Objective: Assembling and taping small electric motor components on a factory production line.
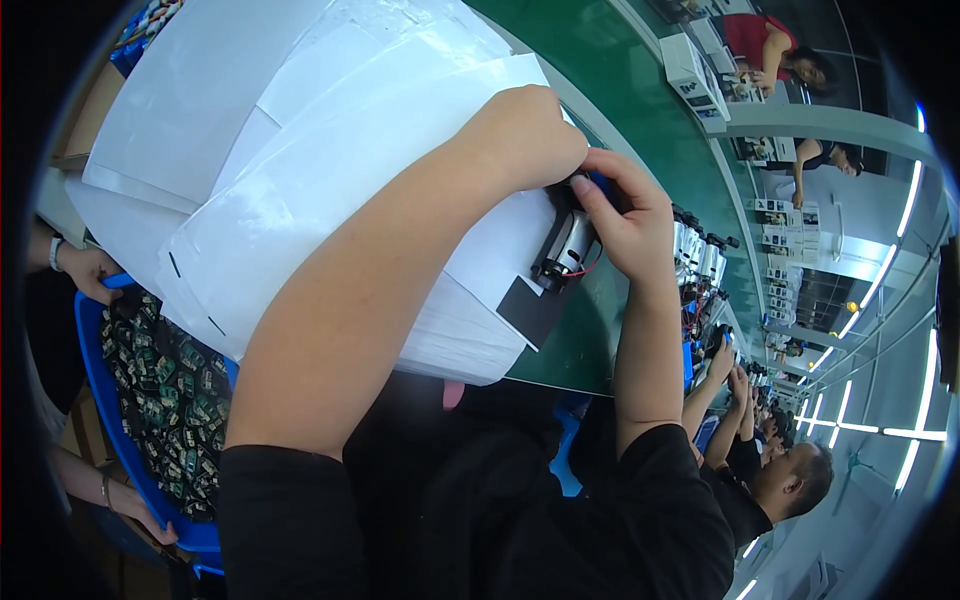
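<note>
A small silver motor (573,240) with black ends and a red wire lies tilted on the green work surface, beside white sheets. My right hand (632,205) is closed at its upper end, thumb and forefinger pinching a dark part there. My left hand (535,135) reaches across over the sheets and curls in against the same end. Its fingers are mostly hidden behind the back of the hand, so what they grip does not show. Under the motor's lower end is a black flat piece (530,312) on the sheets.
Layered white sheets (330,130) cover the left of the green table (640,70). Several similar motors (700,250) stand to the right. At left, another person's hands hold a blue bin (88,330) of small bagged circuit boards (170,400). Co-workers (790,480) sit along the right.
</note>
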